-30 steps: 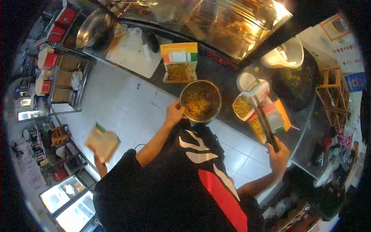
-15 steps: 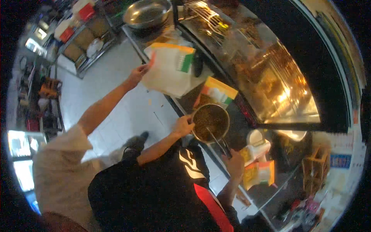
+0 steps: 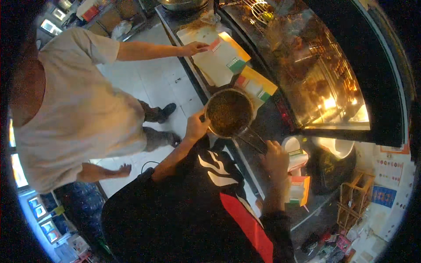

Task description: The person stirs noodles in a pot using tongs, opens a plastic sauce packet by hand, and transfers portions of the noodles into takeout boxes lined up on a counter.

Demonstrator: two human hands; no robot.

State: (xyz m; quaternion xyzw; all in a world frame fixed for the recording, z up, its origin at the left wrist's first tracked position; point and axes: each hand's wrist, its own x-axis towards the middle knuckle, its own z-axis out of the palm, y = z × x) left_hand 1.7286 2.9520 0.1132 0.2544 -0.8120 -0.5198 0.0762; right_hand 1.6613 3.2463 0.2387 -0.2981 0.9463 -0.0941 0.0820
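Note:
My left hand [image 3: 197, 127] is closed on the side handle of a round metal pot [image 3: 251, 115], held over the counter's edge. Brown, grainy-looking contents [image 3: 228, 113] sit in the pot; I cannot tell what they are. My right hand [image 3: 275, 158] grips a thin two-armed metal utensil [image 3: 252, 141] resembling tongs, its far end at the pot's rim. Just past the pot lies a printed paper packet [image 3: 259, 86] in white, orange and green. Beyond it, a co-worker's hand [image 3: 196, 48] touches a similar packet [image 3: 228, 53].
The co-worker [image 3: 83, 114] in a light shirt stands to my left. A lit glass display cabinet [image 3: 324, 87] borders the counter [image 3: 263, 127]. Near my right hand are a white container [image 3: 291, 144] and another packet [image 3: 299, 189]. A wooden rack [image 3: 354, 197] stands further right.
The pot has shifted up and slightly left with my left hand. My right hand has moved slightly right and up, drawing the utensil toward the rim. The co-worker's packet has come down onto the counter.

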